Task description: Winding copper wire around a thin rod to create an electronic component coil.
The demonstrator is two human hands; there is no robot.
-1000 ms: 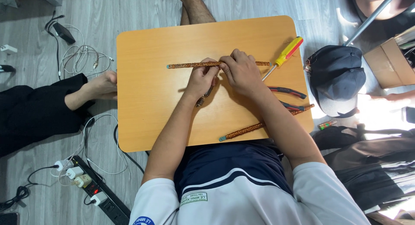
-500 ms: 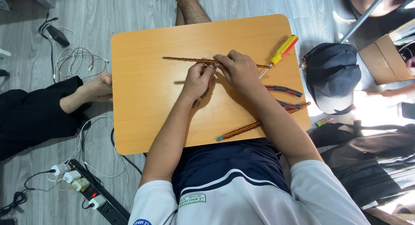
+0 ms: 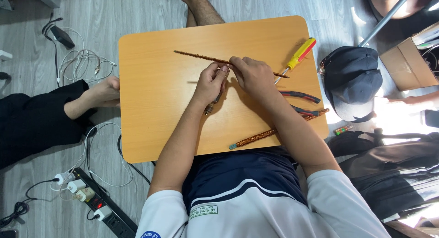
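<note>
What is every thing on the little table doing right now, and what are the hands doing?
Left hand: closed on a short rod, over the table.
Right hand: gripping the long thin rod.
Long thin rod: lying slanted, one end under the hands.
Short rod: held, slanted.
Screwdriver: lying flat, untouched.
Pliers: lying flat, handles apart.
Braided rod: lying near the front edge.
Table: flat on the floor.
</note>
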